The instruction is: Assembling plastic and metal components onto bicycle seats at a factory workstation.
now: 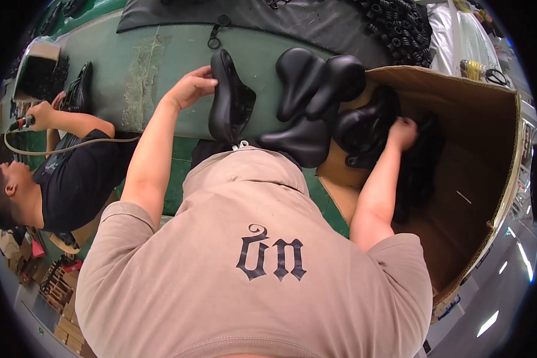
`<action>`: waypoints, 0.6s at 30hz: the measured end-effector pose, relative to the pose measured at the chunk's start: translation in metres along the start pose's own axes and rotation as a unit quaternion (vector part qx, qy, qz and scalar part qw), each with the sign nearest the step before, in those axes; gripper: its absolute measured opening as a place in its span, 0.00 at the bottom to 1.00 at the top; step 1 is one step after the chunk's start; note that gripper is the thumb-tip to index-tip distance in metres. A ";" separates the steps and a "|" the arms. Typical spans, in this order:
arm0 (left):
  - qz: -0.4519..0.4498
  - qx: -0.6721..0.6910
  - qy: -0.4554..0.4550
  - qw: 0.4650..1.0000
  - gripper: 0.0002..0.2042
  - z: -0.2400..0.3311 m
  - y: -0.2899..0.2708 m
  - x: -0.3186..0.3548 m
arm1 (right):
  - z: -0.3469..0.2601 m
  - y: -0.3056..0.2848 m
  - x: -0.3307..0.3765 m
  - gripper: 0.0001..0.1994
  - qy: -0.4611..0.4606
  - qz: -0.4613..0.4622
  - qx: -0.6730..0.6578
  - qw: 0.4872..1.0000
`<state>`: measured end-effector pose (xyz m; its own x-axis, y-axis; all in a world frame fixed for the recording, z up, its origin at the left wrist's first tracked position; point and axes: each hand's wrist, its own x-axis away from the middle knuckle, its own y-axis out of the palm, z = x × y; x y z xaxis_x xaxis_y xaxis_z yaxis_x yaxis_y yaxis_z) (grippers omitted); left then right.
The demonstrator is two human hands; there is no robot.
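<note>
My left hand [191,88] has its fingertips at the left side of a black bicycle saddle [224,107], which is tipped on its side with its hollow underside facing right. Part of that grip is hidden by the saddle. Inside a cardboard box on the right, my right hand [404,132] is closed at the edge of another black saddle [364,128]; its fingertips are hidden. Between my hands, several black saddles lie together, among them one with a broad rear [298,77], one overlapping it [340,80] and one nearer me [304,140].
The cardboard box [477,149] stands against the green worktable [179,48]. A small black ringed part [215,39] lies beyond the tipped saddle. Black parts are heaped [394,30] at the far right. To my left, a co-worker [71,173] holds a corded tool [22,123] beside another saddle [80,89].
</note>
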<state>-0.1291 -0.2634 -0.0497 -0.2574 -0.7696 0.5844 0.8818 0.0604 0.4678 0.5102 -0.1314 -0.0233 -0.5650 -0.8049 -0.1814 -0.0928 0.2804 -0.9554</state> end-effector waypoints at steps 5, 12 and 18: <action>0.190 -0.228 0.007 0.955 0.45 -0.033 -0.038 0.006 | -0.172 -0.071 0.109 0.09 -0.462 -0.067 -0.237 0.852; 0.243 -0.535 0.071 0.806 0.29 -0.064 -0.050 -0.009 | -0.107 0.027 0.289 0.24 -0.662 -0.414 0.100 0.617; 0.249 -0.542 0.116 0.795 0.22 -0.043 -0.038 0.017 | -0.143 -0.004 0.273 0.32 -0.559 -0.521 0.059 0.642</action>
<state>-0.1498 -0.3062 -0.0864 0.1981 -0.9260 0.3215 0.7071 -0.0922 -0.7011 0.2392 -0.2772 -0.0354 0.7014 -0.4148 0.5797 0.1575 -0.7030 -0.6935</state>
